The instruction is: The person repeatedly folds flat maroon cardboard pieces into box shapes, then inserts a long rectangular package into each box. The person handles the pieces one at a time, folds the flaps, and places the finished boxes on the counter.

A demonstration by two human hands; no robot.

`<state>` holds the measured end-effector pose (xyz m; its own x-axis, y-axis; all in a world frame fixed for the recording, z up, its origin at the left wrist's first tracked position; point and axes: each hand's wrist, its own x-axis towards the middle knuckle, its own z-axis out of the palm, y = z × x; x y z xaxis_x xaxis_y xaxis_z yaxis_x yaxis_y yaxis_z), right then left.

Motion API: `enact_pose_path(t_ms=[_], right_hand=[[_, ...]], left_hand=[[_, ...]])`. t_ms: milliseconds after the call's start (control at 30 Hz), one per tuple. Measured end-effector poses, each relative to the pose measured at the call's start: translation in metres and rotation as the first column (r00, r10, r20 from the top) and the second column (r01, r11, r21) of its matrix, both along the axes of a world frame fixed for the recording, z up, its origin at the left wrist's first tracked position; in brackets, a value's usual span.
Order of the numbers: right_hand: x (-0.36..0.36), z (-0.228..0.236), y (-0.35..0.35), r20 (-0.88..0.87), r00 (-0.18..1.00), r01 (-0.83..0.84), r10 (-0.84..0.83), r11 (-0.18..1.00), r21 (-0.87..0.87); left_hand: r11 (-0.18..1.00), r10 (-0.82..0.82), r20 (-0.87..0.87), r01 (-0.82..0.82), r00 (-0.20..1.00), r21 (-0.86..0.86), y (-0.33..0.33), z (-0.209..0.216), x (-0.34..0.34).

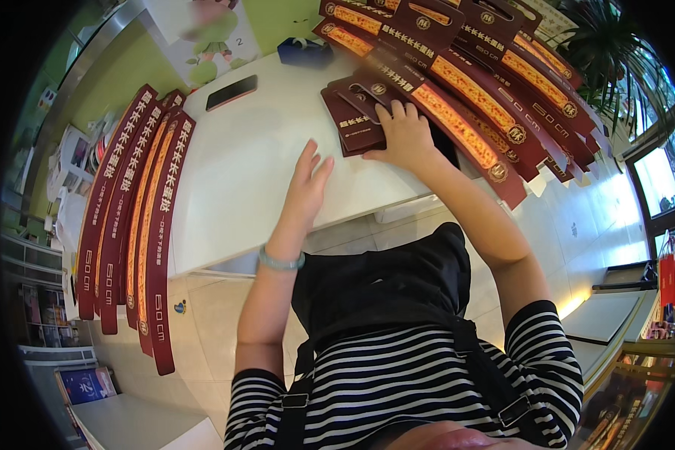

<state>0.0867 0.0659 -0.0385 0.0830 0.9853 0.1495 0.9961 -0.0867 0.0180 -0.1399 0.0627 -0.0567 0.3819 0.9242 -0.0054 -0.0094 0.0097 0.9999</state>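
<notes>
My right hand (410, 142) lies with spread fingers on the near end of a dark maroon cardboard carton (469, 120), printed with an orange food picture. Its thumb reaches toward smaller maroon cardboard pieces (358, 133), stacked flat on the white table (240, 172). Above the table's near part, my left hand (307, 180) is held up with fingers apart and nothing in it. A pale bracelet (281, 260) circles that wrist. Many more long, flat maroon cartons (495, 67) overlap in a pile at the right, some jutting past the table edge.
Another row of long maroon cartons (139, 210) lies along the table's left end. A phone (232, 91) rests near the back edge, and a dark blue object (304, 52) sits by the wall. A leafy plant (600, 52) stands at the far right.
</notes>
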Motion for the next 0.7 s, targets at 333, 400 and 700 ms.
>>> enact_pose_path(t_ms=[333, 400, 700], right_hand=[[-0.018, -0.063, 0.021, -0.048, 0.992, -0.099, 0.119, 0.947, 0.306], [-0.036, -0.063, 0.023, -0.086, 0.980, -0.141, 0.180, 0.930, 0.338], [-0.131, -0.051, 0.027, -0.073, 0.817, -0.509, 0.572, 0.774, 0.377]], left_hand=[[0.960, -0.035, 0.301, 0.116, 0.953, -0.256, 0.056, -0.004, 0.019], [0.965, 0.008, 0.272, 0.064, 0.962, -0.253, 0.049, -0.016, -0.004], [0.955, 0.292, 0.269, -0.264, 0.918, -0.138, -0.014, -0.015, -0.097]])
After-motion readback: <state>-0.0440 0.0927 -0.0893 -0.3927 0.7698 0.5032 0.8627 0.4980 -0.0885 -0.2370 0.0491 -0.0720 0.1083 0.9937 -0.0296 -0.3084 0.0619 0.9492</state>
